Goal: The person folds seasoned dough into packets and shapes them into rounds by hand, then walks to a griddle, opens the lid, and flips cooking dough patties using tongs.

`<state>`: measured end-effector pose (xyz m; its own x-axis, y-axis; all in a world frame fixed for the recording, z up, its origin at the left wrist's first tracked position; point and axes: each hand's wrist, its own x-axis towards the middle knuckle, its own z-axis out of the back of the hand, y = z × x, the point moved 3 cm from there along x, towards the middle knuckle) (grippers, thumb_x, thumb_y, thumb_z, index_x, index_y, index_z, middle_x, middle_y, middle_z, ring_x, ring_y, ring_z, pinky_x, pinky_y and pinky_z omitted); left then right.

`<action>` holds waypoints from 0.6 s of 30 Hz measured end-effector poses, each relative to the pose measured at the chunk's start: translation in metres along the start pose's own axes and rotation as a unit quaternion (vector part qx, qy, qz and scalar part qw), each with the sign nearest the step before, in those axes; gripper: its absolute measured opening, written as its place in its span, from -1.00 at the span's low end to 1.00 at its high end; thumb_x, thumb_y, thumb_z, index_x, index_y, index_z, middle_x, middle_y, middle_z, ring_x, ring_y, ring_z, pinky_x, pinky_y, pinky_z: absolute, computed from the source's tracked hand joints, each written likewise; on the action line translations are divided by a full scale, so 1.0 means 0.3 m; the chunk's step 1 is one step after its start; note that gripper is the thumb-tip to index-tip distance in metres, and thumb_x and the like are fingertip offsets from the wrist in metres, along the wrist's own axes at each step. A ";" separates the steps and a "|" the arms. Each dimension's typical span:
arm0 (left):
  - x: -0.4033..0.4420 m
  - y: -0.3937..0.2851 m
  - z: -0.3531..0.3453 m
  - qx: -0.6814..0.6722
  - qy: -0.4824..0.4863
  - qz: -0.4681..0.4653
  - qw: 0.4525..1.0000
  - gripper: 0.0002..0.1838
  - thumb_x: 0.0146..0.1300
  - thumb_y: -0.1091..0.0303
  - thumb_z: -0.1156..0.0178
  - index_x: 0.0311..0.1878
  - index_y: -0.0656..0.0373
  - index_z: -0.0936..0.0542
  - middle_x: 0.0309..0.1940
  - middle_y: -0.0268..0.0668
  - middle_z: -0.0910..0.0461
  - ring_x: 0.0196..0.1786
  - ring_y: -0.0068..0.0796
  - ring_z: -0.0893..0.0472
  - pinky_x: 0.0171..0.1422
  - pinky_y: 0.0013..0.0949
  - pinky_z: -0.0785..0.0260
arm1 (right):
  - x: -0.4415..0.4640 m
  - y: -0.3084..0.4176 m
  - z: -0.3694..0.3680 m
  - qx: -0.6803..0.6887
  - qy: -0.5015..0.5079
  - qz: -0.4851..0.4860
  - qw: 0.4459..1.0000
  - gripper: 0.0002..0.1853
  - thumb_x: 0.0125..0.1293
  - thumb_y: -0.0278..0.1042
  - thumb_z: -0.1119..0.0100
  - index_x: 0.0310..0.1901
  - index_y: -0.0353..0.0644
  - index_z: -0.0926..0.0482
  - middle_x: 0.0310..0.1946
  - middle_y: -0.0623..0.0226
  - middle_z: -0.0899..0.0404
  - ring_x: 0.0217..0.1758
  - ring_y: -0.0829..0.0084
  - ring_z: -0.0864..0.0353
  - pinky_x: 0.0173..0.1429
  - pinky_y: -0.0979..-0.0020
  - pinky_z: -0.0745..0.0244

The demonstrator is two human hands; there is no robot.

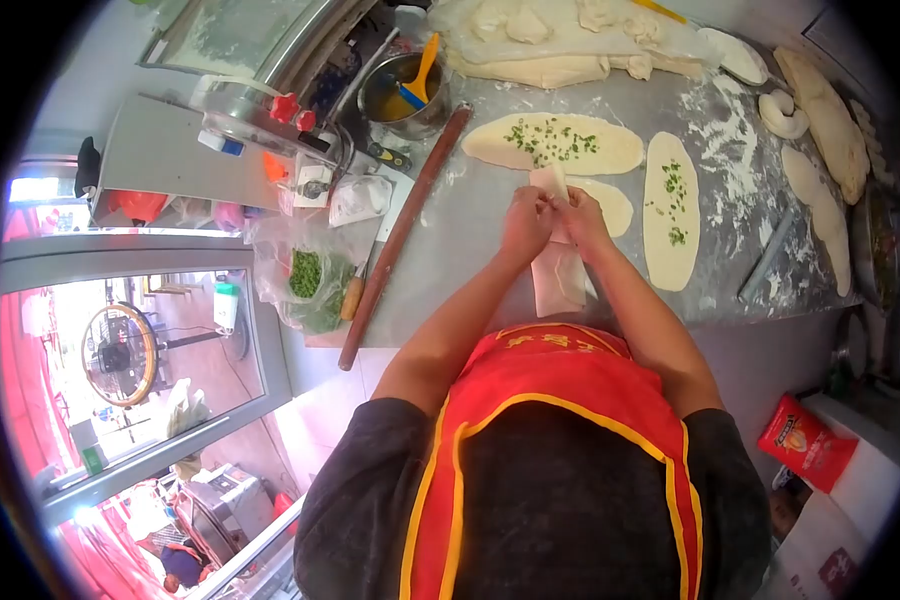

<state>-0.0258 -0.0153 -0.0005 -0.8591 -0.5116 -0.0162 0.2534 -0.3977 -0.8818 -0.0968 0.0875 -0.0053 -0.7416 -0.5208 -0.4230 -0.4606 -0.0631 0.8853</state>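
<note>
Both my hands are over the steel table, fingertips pinched close together on a flat, pale pinkish strip (548,180). My left hand (527,220) grips its left side, and my right hand (583,217) has the right side. Below them lies a stack of similar pinkish sheets (558,280), near the table's front edge; I cannot tell whether the strip joins it. Just beyond my hands stretches an oval of dough (480,141) sprinkled with chopped green onion. A second plain dough piece (610,203) is partly behind my right hand. Farther right is another oval (670,262) with green onion.
A long rolling pin (400,245) lies left. Behind it are a metal pot (395,118) with an orange-handled brush (425,72) and a bag of chopped greens (306,273). A large dough mass (530,68) sits at the back. A grey rod (767,255) lies on the floury right.
</note>
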 end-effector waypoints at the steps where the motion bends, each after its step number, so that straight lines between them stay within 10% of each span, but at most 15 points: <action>1: -0.010 0.007 0.012 0.010 -0.025 0.006 1.000 -0.67 0.19 0.35 -0.21 0.04 0.15 -0.51 -0.09 -0.11 -0.52 -0.16 -0.24 -0.61 -0.06 -0.23 -0.46 | 0.000 -0.002 -0.005 -0.022 0.004 0.014 1.000 -0.62 0.26 -0.46 -0.13 0.12 -0.35 -0.45 -0.11 0.19 -0.61 -0.11 0.46 -0.60 -0.01 0.44 -0.50; 18: -0.017 -0.005 -0.010 0.135 -0.025 -0.112 0.984 -0.65 0.08 0.43 -0.25 -0.01 0.15 -0.56 0.01 -0.19 -0.51 0.08 -0.15 -0.50 0.10 -0.19 -0.43 | -0.016 0.056 0.045 -0.375 -0.110 0.085 0.916 -0.69 0.12 -0.41 -0.20 -0.07 -0.23 -0.59 -0.20 0.03 -0.65 -0.13 0.13 -0.65 -0.02 0.25 -0.50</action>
<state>-0.0231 -0.0099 -0.0004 -0.8859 -0.4215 0.1938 0.1747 -0.6900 -0.7024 -0.1077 0.1005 0.0090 -0.8901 -0.3984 -0.2212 0.0754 -0.6075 0.7907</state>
